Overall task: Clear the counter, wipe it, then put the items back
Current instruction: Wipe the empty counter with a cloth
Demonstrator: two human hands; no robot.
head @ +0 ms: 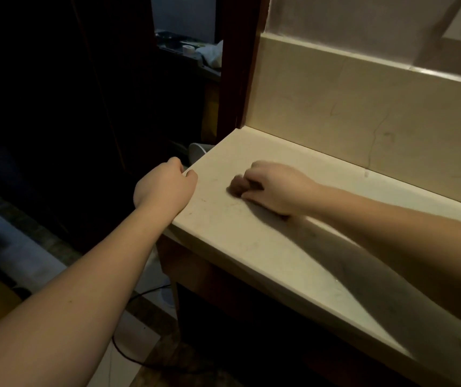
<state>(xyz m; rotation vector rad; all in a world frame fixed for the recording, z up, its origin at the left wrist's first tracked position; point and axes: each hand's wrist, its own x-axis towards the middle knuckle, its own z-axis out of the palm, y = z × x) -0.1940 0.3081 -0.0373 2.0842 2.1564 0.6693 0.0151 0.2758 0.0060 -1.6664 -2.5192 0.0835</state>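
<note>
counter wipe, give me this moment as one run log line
phase: wiping | right hand: grips brown cloth on counter | left hand: curled at counter's left edge | items: none in view

Counter (251, 241) bare; backsplash (335, 113) behind

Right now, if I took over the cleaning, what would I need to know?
Right hand: fingers curled round a small brown wad, probably a cloth, pressed on the counter near its left end.
Left hand: at the counter's left edge, fingers curled over it; whether it holds anything cannot be told.
Done: the part of the counter in view has no items on it.
Left: finish wiping, faint marks still show near the wad; then bring the items back. They are not in view.
</note>
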